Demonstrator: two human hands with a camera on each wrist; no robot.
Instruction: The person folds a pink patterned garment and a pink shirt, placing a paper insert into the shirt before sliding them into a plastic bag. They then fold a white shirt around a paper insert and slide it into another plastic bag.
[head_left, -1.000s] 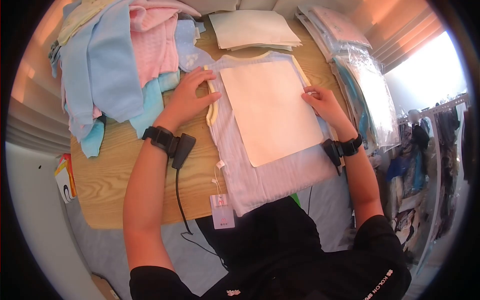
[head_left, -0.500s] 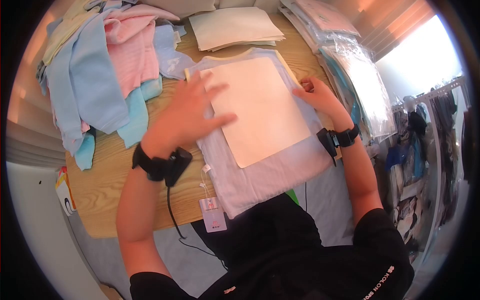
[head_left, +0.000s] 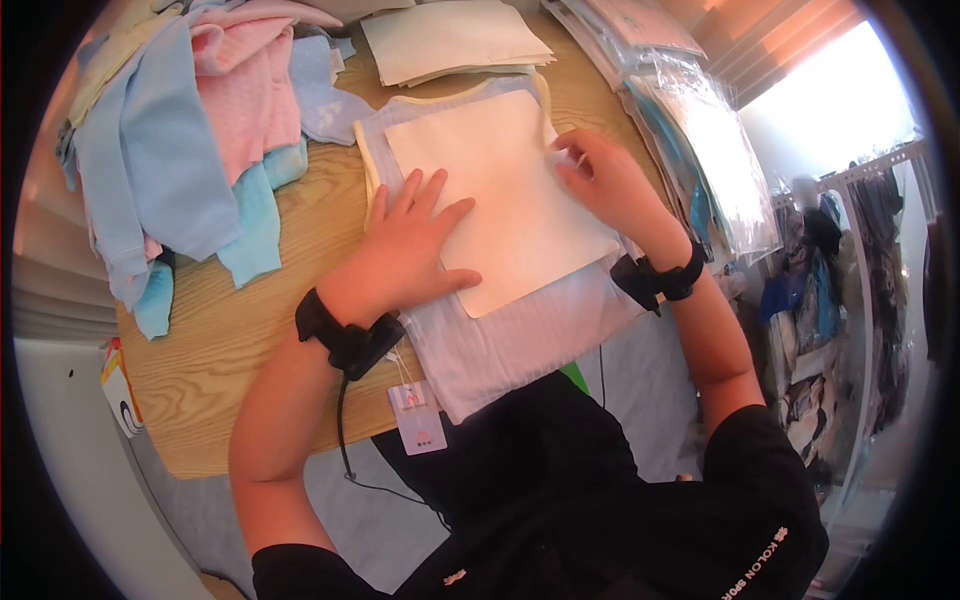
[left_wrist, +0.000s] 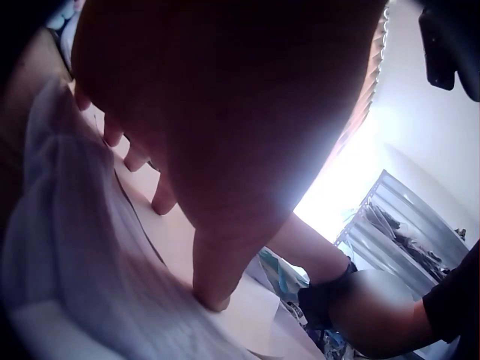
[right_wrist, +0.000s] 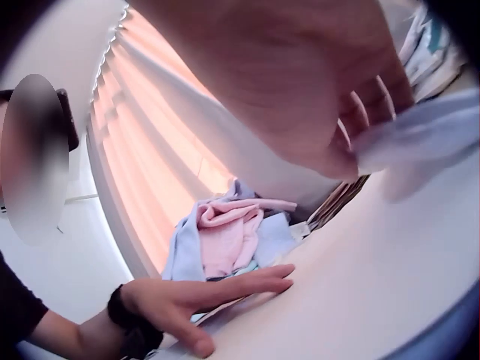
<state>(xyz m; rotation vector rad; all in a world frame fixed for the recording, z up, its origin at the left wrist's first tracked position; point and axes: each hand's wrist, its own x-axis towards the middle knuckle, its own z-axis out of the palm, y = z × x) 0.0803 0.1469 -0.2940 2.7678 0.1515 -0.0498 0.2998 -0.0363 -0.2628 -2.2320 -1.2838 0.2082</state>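
A pale lavender sleeveless garment with yellow trim lies on the wooden table, and a cream sheet of card rests on top of it. My left hand is spread over the card's left edge, its fingertips touching the card in the left wrist view. At the card's upper right, my right hand pinches the garment's side edge. The right wrist view shows this pinched fabric raised above the card. A paper hang tag dangles from the garment by the table's front edge.
Folded blue, pink and turquoise clothes are heaped at the back left. A stack of cream card sheets lies behind the garment. Clear-bagged clothes are piled along the right, with a hanging rack beyond. A cable hangs from the left wrist camera.
My left hand has let go of the garment's left armhole and moved down and right onto the card. My right hand has drawn inward, lifting the garment's right edge.
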